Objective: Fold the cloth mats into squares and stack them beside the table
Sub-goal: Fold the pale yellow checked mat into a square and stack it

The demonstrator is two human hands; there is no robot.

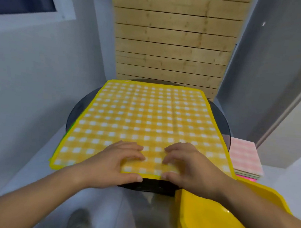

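A yellow-and-white checked cloth mat (145,119) lies spread flat over a round dark glass table (222,123), covering most of it. My left hand (115,162) and my right hand (187,165) rest side by side on the mat's near edge, fingers on top and thumbs curled under the hem, pinching the cloth. A sliver of green cloth (69,131) peeks out from under the mat's left edge. To the right of the table sits a stack of folded mats (245,157), pink checked on top, with pale and bright pink layers below.
A yellow plastic chair (215,219) stands at the lower right, close to my right forearm. A wooden slat panel (171,43) rises behind the table between grey walls. A shoe (80,223) shows on the pale floor below.
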